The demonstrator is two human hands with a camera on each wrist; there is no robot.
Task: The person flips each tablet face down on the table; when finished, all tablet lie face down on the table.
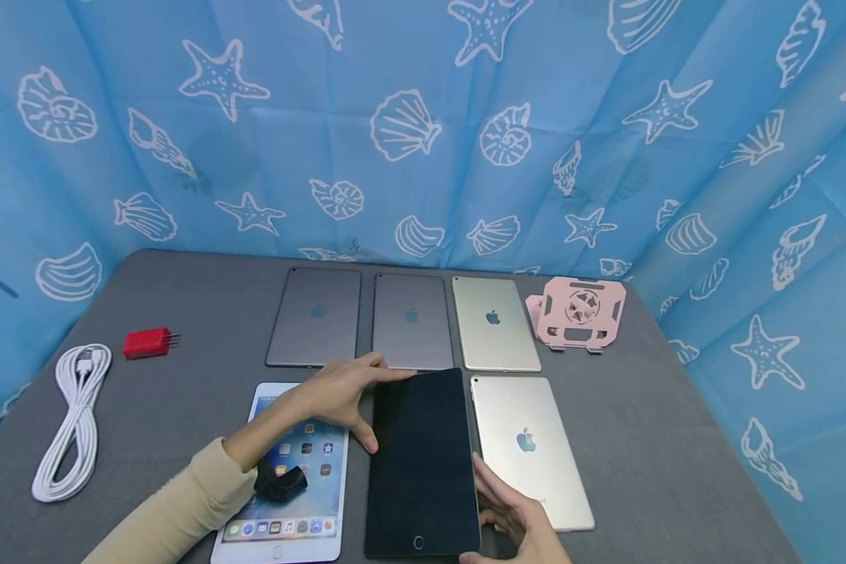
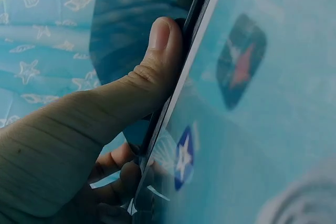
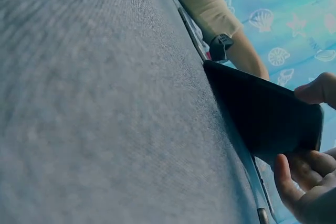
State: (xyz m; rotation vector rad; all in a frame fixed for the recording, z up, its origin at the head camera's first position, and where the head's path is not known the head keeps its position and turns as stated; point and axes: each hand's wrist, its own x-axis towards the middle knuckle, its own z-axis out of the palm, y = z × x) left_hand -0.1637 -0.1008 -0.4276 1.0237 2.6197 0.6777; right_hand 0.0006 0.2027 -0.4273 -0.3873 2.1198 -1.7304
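A tablet with a dark screen [image 1: 419, 462] is between both hands, its round home button toward the person. The left hand [image 1: 341, 392] grips its upper left corner, thumb at the left side and fingers along the top edge. At the lower right side, the right hand [image 1: 515, 517] holds the same tablet; in the right wrist view, its thumb [image 3: 317, 88] is on the screen side and the other fingers are underneath. Beneath the left forearm lies a white tablet [image 1: 310, 489] with its screen lit. A silver tablet [image 1: 536, 462] lies face down right of the dark one.
Behind are two grey tablets [image 1: 315, 317] and a gold tablet [image 1: 497, 325], backs up. A pink folding stand [image 1: 581, 313] is at the back right. On the left lie a red charger plug [image 1: 146, 343] and a coiled white cable [image 1: 77, 423]. A blue curtain [image 1: 352, 141] borders the grey table.
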